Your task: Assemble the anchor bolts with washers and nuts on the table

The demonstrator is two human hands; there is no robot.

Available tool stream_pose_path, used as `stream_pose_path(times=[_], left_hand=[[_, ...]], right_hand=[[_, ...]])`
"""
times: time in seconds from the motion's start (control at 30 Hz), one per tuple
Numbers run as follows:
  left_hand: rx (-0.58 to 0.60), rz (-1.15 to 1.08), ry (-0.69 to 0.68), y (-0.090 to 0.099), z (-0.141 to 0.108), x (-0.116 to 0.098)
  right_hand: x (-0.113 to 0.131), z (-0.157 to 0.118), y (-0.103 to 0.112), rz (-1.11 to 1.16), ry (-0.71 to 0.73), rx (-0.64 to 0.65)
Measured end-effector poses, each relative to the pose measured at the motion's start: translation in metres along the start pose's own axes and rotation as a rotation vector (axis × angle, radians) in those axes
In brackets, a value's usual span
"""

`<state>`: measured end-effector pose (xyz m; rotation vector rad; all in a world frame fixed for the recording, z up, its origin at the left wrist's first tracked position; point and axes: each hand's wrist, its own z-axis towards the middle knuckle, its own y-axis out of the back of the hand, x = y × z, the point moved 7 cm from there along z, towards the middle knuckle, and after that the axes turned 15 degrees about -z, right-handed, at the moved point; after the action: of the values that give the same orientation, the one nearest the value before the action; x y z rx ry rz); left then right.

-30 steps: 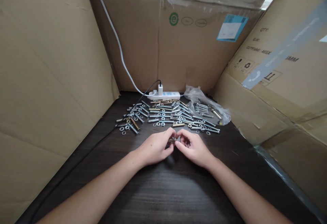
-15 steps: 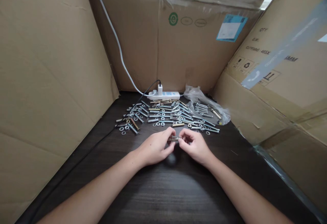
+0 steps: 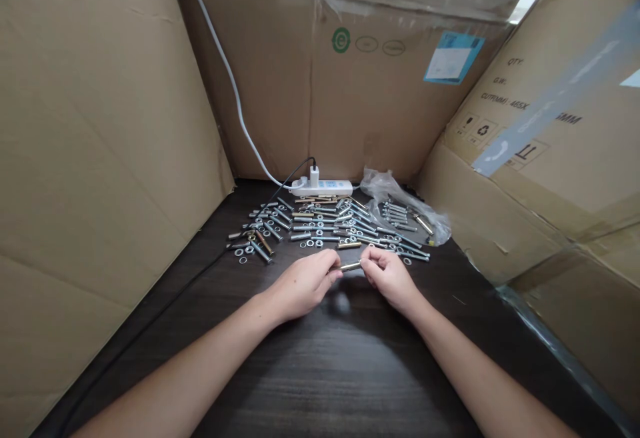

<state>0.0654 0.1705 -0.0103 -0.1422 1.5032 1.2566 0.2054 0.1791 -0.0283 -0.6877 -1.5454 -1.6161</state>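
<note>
Between my two hands is a brass-coloured metal sleeve (image 3: pixel 351 266), lying nearly level above the dark table. My left hand (image 3: pixel 311 283) pinches its left end between thumb and fingers. At the right end, the closed fingertips of my right hand (image 3: pixel 385 274) touch the sleeve; any small part between them is too small to make out. Just beyond my hands, rows of silvery bolts (image 3: pixel 325 239), nuts, washers and sleeves lie on the table. Another brass-coloured sleeve (image 3: pixel 349 245) rests right behind the held one.
A white power strip (image 3: pixel 327 188) with a plugged-in adapter stands behind the hardware. To its right lies a clear plastic bag (image 3: pixel 383 188). A black cable (image 3: pixel 187 283) crosses the left side. Cardboard walls (image 3: pixel 270 78) enclose the table (image 3: pixel 320 385) on three sides.
My right hand has moved slightly right, away from my left hand. More of the sleeve shows between them, and its right end has tilted up a little.
</note>
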Motion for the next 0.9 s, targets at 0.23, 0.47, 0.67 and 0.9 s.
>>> stream_pose_path(times=[0.23, 0.47, 0.67, 0.9], left_hand=[[-0.035, 0.046, -0.038, 0.002, 0.001, -0.001], [-0.05, 0.076, -0.039, 0.003, 0.0, -0.003], [-0.046, 0.048, -0.035, 0.003, -0.001, -0.005], [-0.031, -0.022, -0.007, 0.001, -0.001, -0.002]], right_hand=[[-0.004, -0.002, -0.005, 0.043, -0.042, 0.044], [0.002, -0.007, -0.007, 0.159, 0.038, 0.036], [0.012, -0.011, -0.011, 0.205, 0.119, 0.061], [0.02, -0.012, -0.01, 0.055, 0.156, 0.03]])
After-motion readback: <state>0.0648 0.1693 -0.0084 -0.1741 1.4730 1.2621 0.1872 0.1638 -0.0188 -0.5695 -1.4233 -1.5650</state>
